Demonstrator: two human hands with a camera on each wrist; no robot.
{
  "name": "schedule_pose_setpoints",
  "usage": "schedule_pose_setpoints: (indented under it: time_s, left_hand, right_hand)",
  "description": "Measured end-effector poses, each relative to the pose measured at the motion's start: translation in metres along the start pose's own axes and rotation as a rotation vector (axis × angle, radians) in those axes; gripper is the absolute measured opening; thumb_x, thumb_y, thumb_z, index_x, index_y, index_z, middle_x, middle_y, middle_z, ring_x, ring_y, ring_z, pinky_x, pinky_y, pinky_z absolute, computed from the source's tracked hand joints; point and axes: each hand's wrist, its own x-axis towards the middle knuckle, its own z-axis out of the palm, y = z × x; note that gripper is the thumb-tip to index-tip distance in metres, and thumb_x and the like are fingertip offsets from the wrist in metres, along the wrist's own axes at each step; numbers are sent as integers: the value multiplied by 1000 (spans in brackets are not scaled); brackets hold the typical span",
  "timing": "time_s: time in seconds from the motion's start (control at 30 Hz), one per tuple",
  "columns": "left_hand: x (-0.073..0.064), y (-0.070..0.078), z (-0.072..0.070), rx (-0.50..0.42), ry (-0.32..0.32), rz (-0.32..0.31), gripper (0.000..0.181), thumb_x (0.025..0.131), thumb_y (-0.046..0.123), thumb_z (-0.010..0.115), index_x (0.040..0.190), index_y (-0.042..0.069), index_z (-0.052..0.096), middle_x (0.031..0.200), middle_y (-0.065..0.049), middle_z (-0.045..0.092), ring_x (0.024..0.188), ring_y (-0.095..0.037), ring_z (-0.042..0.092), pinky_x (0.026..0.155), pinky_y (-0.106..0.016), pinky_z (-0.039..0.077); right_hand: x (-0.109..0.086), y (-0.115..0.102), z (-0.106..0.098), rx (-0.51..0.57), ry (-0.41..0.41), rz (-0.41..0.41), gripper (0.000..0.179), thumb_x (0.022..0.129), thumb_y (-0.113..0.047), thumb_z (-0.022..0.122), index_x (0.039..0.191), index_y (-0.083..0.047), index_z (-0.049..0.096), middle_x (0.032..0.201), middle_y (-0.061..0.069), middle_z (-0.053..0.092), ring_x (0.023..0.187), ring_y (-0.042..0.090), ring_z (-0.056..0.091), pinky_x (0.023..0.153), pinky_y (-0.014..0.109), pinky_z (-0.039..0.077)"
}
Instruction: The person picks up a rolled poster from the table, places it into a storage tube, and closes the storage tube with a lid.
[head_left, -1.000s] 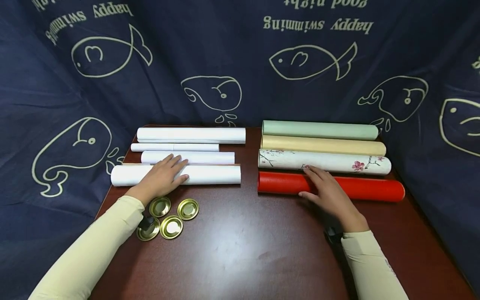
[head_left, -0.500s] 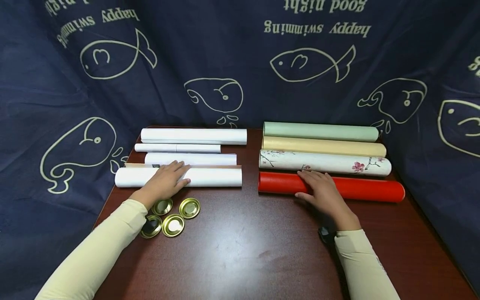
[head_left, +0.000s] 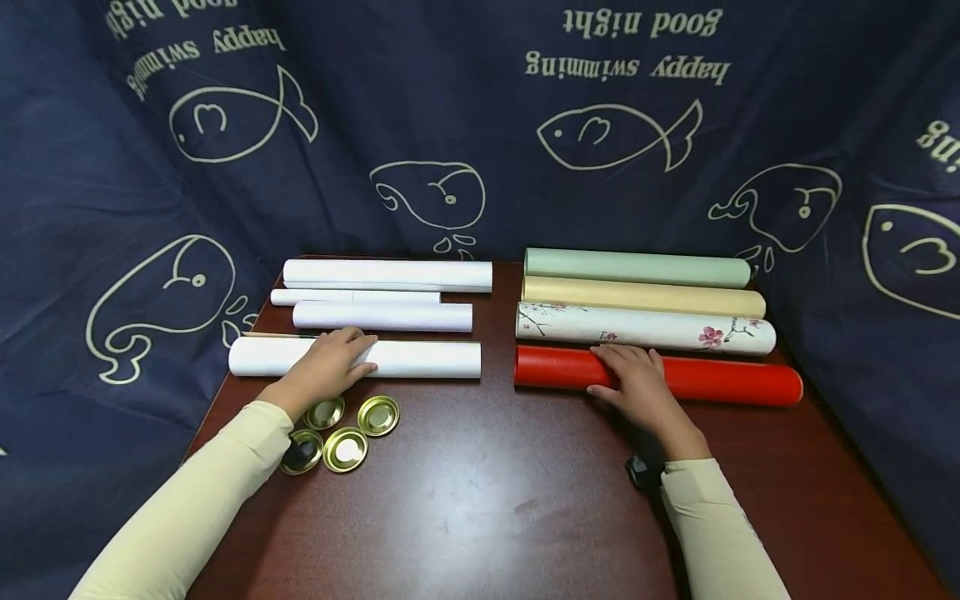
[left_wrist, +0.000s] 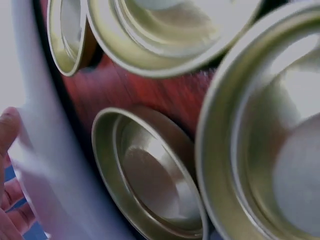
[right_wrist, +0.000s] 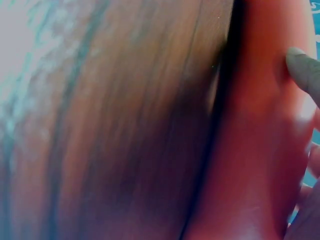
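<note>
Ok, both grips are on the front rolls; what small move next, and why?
I'd probably nudge the front white roll back with the left grip, which lies across it: a gap separates it from the next white roll, while the gold dishes sit close in front.

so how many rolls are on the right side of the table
4: the green roll at the back, then the cream roll, the flower-patterned roll, and the red roll in front, with the right hand on it.

Navy cloth (head_left: 450, 67) bears pale fish (head_left: 603, 136); four gold dishes (head_left: 378, 415) lie clustered.
</note>
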Motion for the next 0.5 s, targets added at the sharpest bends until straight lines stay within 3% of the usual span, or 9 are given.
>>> schedule_pose_setpoints:
  time_s: [0.23, 0.33, 0.5]
  left_hand:
    - [2, 4, 0, -50, 46, -56, 46, 89, 22, 76, 126, -1, 61, 123, -21, 60, 117, -39, 55, 100, -67, 34]
    - [2, 5, 2, -78, 47, -64, 43, 88, 19, 76, 123, -2, 61, 124, -20, 63, 119, -37, 56, 99, -64, 37]
    - [-5, 5, 5, -62, 67, -60, 41, 87, 21, 78, 119, -2, 63, 116, -17, 67, 109, -36, 62, 94, -55, 45]
  right_hand:
    - [1, 2, 1, 77, 4, 15, 61, 82, -21, 82, 134, -3, 56, 136, 21, 53, 127, 43, 40, 103, 71, 13]
    - [0, 1, 0, 93, -11, 25, 61, 83, -22, 81, 134, -3, 56, 137, 22, 51, 127, 44, 40, 102, 73, 11]
    - [1, -2, 3, 91, -18, 24, 59, 83, -22, 81, 134, -5, 55, 138, 22, 50, 127, 44, 39, 102, 73, 11]
